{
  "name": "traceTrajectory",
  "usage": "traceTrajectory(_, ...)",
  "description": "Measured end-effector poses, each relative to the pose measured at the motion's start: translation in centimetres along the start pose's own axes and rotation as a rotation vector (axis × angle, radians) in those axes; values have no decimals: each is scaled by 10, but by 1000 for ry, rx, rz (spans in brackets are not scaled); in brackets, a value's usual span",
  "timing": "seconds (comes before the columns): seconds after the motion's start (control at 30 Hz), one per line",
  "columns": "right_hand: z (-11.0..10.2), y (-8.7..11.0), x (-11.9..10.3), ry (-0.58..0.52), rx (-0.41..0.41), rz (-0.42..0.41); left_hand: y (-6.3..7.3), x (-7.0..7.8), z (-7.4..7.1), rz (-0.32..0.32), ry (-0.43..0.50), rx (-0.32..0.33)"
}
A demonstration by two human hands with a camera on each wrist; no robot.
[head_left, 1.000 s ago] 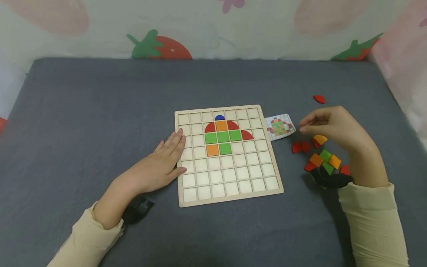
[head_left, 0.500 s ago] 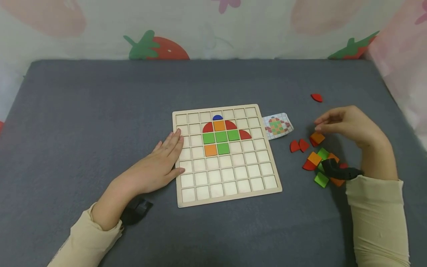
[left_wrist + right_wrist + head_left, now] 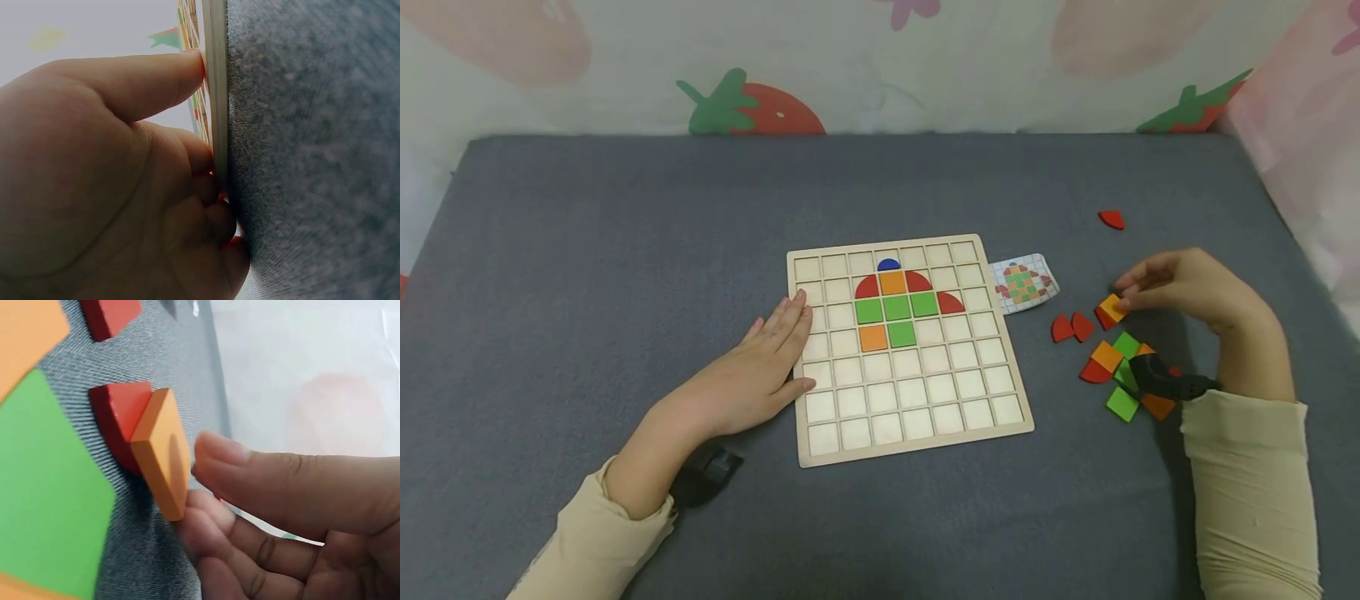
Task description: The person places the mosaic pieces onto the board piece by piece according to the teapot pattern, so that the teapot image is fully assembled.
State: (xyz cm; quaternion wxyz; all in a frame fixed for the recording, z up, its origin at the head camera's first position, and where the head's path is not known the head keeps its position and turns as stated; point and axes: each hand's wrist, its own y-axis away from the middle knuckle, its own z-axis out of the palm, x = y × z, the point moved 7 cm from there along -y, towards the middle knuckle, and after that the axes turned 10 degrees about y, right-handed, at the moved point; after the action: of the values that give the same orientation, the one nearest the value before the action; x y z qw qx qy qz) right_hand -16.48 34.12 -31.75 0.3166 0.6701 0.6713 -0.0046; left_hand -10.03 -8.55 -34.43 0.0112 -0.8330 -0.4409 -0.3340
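My left hand (image 3: pixel 763 362) lies flat with its fingertips on the left border of a wooden grid board (image 3: pixel 917 446); in the left wrist view the thumb (image 3: pixel 159 78) touches the board's edge. Set in the board are green, orange and red tiles and a blue half-circle (image 3: pixel 889 264). My right hand (image 3: pixel 1195 292) is over the loose pieces, thumb and fingers loosely bent. Its fingertips are at an orange square tile (image 3: pixel 167 459), which leans tilted on a red quarter-round piece (image 3: pixel 119 409). The right wrist view shows a gap between thumb and tile.
A pattern card (image 3: pixel 1026 283) sticks out from the board's right side. Nearer the person are more loose pieces, among them a green tile (image 3: pixel 1122 404) and two red pieces (image 3: pixel 1062 328). One red piece (image 3: pixel 1112 219) lies farther back on the grey cloth.
My right hand has moved right from beside the card, then down to the leaning orange tile. The left hand keeps its place on the board.
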Motion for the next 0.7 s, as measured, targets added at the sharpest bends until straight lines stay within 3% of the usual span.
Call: traceTrajectory(0.7,9,-4,-6,20,-43,-33,0,1,-1,8,3,2)
